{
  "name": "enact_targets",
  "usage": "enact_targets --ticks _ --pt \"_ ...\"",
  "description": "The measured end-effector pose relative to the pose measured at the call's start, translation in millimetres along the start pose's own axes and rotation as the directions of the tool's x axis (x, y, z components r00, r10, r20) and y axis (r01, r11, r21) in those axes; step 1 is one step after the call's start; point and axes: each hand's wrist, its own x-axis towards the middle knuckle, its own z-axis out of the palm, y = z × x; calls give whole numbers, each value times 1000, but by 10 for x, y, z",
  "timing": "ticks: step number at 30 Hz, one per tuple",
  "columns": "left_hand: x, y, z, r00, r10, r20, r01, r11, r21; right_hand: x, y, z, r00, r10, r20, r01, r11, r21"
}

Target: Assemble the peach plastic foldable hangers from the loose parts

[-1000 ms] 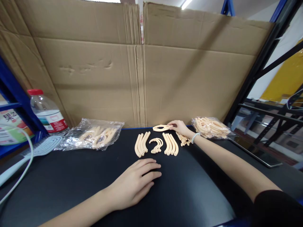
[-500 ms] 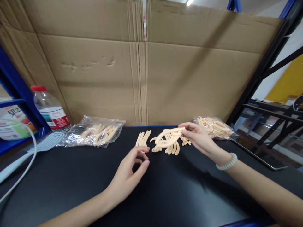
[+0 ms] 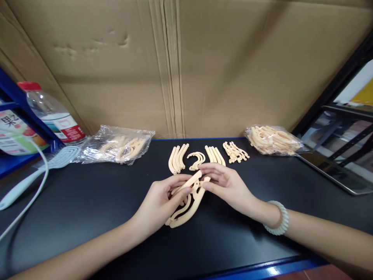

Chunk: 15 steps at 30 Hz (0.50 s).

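A cream plastic folding hanger [image 3: 189, 212] with curved arms is held between both hands above the black table. My left hand [image 3: 163, 200] grips its upper arm, thumb in front and fingers behind. My right hand [image 3: 229, 186] pinches the hanger near its right end, where the arms meet. Behind the hands lie loose cream pieces: curved arms [image 3: 177, 157] on the left, hooks [image 3: 198, 158] in the middle, more arms [image 3: 215, 154] on the right, and a pile of small connector pieces [image 3: 234, 151] farther right.
A clear bag of cream parts [image 3: 122, 147] lies at the back left, another bag [image 3: 272, 140] at the back right. A pale blue brush [image 3: 62, 157], a white cable [image 3: 45, 171] and a red-capped bottle [image 3: 58, 116] are left. A dark tablet-like panel [image 3: 335, 173] lies right. Cardboard [image 3: 116, 77] stands behind.
My right hand has brought the hanger nearer and down to the left. My left hand, empty before, now grips it too. The view has tilted downward.
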Motion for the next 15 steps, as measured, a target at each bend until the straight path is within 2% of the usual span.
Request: enact_targets --ticks 5,7,15 --pt "-13 -59 19 996 -12 -87 -1 989 -145 -8 -3 -48 976 178 126 -172 984 -55" --pt "-22 -80 21 992 -6 -129 -16 986 -166 -5 -22 -59 965 221 142 -208 973 -99" --pt "-5 -75 -37 978 88 -188 -120 979 -166 -42 -81 -89 982 168 80 -152 973 -172"
